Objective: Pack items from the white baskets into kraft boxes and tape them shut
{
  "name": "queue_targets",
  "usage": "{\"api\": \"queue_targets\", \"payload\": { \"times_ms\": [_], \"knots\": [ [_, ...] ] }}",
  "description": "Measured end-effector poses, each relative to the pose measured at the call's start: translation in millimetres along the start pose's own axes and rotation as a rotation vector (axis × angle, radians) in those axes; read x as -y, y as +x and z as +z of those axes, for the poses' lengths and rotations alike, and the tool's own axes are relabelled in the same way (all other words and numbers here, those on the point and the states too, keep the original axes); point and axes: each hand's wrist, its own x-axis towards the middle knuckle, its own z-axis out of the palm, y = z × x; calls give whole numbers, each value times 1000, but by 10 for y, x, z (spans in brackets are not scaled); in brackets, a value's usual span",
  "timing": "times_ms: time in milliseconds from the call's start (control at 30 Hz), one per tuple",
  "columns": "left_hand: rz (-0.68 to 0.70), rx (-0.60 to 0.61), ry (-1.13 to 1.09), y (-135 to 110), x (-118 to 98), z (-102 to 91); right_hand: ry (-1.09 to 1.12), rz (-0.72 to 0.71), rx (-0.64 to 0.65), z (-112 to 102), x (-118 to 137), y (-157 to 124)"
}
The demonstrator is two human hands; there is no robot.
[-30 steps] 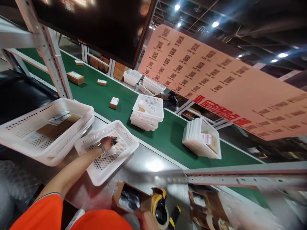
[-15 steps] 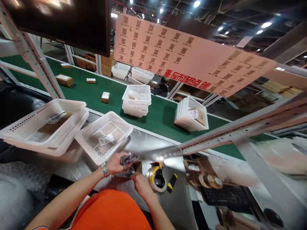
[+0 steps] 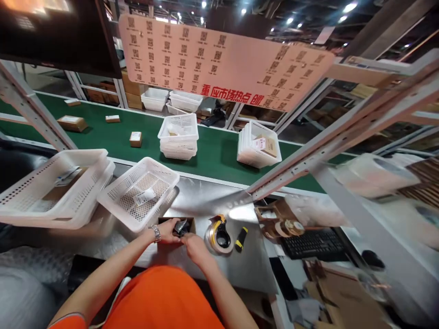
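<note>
My left hand [image 3: 168, 231], with a metal watch band on its wrist, is closed on a dark, shiny plastic-wrapped packet [image 3: 182, 226]. The packet lies within the opening of a small cardboard box [image 3: 193, 224] on the metal bench. At the box's near side, my right hand [image 3: 193, 246] has its fingers bent and pressed together against the packet; its fingertips are partly hidden. A yellow and black tape dispenser [image 3: 220, 235] lies just right of the hands. Beyond it rests a black and yellow box cutter [image 3: 241, 239].
A white basket [image 3: 138, 194] holding a paper slip stands left of the hands, beside stacked baskets [image 3: 78, 208]. Behind, a green conveyor [image 3: 216, 155] carries baskets and small cartons. A slanted metal post [image 3: 291, 169] rises at right, near a keyboard [image 3: 315, 243].
My left hand has lowered the dark packet into the box opening, and my right hand has stayed close beside it. The camera view has turned to the right.
</note>
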Motion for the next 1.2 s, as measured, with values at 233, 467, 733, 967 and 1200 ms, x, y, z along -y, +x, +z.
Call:
{"api": "queue_targets", "payload": {
  "times_ms": [233,467,733,967,1200],
  "knots": [
    [-131,-159,139,-523,-115,-43,12,9,-25,6,11,-25],
    [-352,-133,152,-848,41,36,116,-17,-295,-54,-96,-242],
    [-373,-231,7,-882,272,133,107,1,-306,-183,22,140],
    [-289,-279,83,-663,281,-28,191,127,-32,-194,2,662],
    [-143,-303,29,-401,415,294,268,209,18,35,-125,1004]
  ]
}}
